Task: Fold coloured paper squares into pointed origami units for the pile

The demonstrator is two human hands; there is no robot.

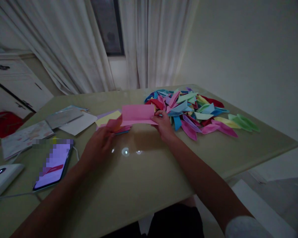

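Note:
A pink sheet of paper (138, 113) is held up a little above the table, with a crease or fold along its lower edge. My right hand (163, 125) pinches its right end between thumb and fingers. At the left end is my left hand (103, 138), its fingers closed at the paper's edge and partly in shadow. Behind the left hand lies a stack of coloured paper sheets (109, 118), yellow and purple among them. A large heap of folded paper pieces (188, 105) in many colours spreads just beyond my right hand.
On the left lie a phone (55, 167) with its screen lit, a white device (5, 178) with a cable, a patterned booklet (27, 137) and white sheets (78, 123). The table's edge (263, 158) runs along the right. Curtains (161, 43) hang behind.

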